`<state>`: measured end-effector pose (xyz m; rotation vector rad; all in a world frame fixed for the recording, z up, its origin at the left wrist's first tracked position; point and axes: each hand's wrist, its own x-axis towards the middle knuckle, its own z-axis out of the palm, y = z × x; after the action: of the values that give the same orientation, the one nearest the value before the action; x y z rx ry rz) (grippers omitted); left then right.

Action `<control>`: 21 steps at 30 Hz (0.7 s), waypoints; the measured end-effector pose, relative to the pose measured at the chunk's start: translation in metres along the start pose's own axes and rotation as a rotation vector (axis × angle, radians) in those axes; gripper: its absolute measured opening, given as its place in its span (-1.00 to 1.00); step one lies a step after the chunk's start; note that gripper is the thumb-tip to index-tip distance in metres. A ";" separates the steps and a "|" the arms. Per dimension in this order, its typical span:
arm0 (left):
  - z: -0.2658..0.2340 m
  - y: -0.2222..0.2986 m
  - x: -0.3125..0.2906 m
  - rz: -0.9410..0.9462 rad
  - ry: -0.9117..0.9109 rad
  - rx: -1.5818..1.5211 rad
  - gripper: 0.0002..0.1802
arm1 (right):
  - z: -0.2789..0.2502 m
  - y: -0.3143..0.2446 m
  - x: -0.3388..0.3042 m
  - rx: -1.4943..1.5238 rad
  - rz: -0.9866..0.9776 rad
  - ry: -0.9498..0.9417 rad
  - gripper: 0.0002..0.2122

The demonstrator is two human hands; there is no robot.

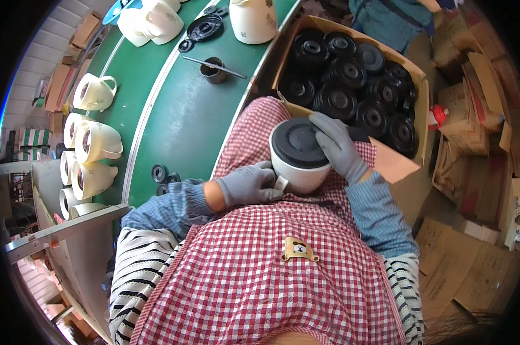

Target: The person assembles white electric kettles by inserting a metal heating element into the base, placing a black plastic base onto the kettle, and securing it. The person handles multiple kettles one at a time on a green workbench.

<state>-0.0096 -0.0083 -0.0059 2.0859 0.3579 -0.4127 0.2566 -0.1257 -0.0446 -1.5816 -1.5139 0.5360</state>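
Jugs in cream stand and lie in a cluster along the far left of the green worktop, well apart from my hands. Nearer, small black rings lie by my left sleeve, and further off a dark cup has a thin rod across it.

Next comes my left hand, gloved in grey, curled against the left side of the cream jug in my lap and gripping it beside the handle; I cannot tell whether any finger passes through. The jug rests on my checked apron, its long axis tilted: the end with the black round cap faces up and away from me, and the body runs down toward my waist.

To the right, my right hand lies over the cap's right edge, fingers extended; whether they clamp it or merely press, I cannot tell. So the relation that counts, I judge, is cap above body, with my right hand nearer the cap and my left nearer the handle.

Beyond that hand, just past my knee, an open carton holds black round parts.
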 end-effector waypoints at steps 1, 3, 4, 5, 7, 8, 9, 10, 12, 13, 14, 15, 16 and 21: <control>-0.018 -0.015 -0.003 0.033 0.097 -0.106 -0.52 | -0.008 -0.005 0.001 -0.119 -0.007 -0.020 -0.62; -0.087 -0.040 0.012 0.075 0.795 0.167 -0.70 | -0.020 -0.012 -0.005 -0.208 0.021 -0.040 -0.59; -0.131 -0.075 0.025 0.239 0.993 0.300 -0.56 | -0.022 -0.014 -0.003 -0.175 0.033 -0.051 -0.57; -0.172 -0.091 0.031 -0.052 1.041 0.563 -0.39 | -0.024 -0.011 0.002 -0.153 0.056 -0.048 -0.55; -0.218 -0.140 0.043 -0.476 0.882 1.152 -0.18 | -0.022 0.001 0.013 -0.059 0.059 -0.004 -0.52; -0.227 -0.171 0.042 -0.456 0.788 1.260 -0.22 | -0.022 0.007 0.018 -0.012 0.067 0.017 -0.50; -0.237 -0.190 0.047 -0.514 0.613 1.121 -0.33 | -0.025 0.007 0.026 -0.040 0.064 0.011 -0.49; -0.242 -0.203 0.053 -0.560 0.435 0.979 -0.44 | -0.030 0.008 0.035 -0.068 0.037 0.015 -0.49; -0.257 -0.193 0.045 -0.520 0.357 0.398 -0.71 | -0.043 0.008 0.057 -0.127 -0.018 0.027 -0.49; -0.250 -0.166 0.047 -0.319 0.430 0.567 -0.75 | -0.054 0.005 0.068 -0.247 -0.077 0.051 -0.49; -0.247 -0.139 0.048 -0.275 0.443 0.543 -0.76 | -0.064 0.001 0.082 -0.362 -0.153 0.068 -0.49; -0.245 -0.106 0.051 -0.228 0.426 0.542 -0.76 | -0.073 -0.005 0.095 -0.447 -0.235 0.072 -0.45; -0.238 -0.079 0.047 -0.210 0.378 0.341 -0.75 | -0.078 -0.013 0.113 -0.513 -0.338 0.048 -0.40; -0.189 0.026 0.070 0.076 0.243 0.128 -0.76 | -0.095 -0.026 0.145 -0.334 -0.198 -0.458 -0.47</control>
<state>0.0920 0.1464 0.0780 2.2737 0.4013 -0.1388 0.3413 -0.0172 0.0639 -1.5976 -2.1734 0.5803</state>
